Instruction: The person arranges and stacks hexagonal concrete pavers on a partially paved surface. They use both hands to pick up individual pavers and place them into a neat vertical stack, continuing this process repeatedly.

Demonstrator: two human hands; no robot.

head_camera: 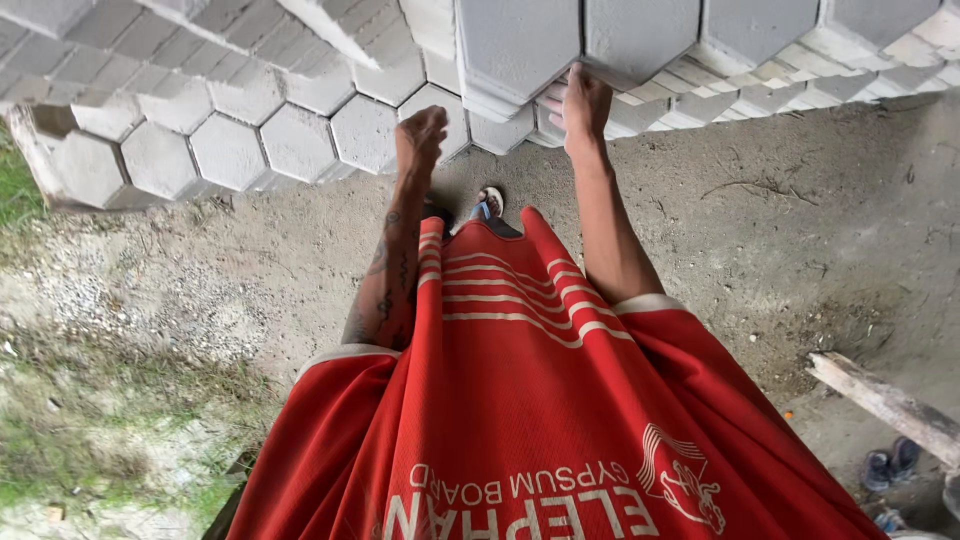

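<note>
Right hand [585, 100] fingers grasping hexagonal paver [520, 45]; left hand [420, 135] fingers clenched, holding nothing.

We stand on bare ground [760, 200] of packed grey-brown dirt with scattered twigs and small stones. Directly on it rests a stack of grey hexagonal paving blocks [300, 140], laid in stepped rows along the top of the view. To our left the dirt gives way to patchy grass [60, 470] and gravel. At the right a weathered wooden plank [885, 400] lies on the dirt, with a pair of dark sandals [888, 466] just beside it. One sandalled foot [489, 203] rests on the ground near the blocks.
</note>
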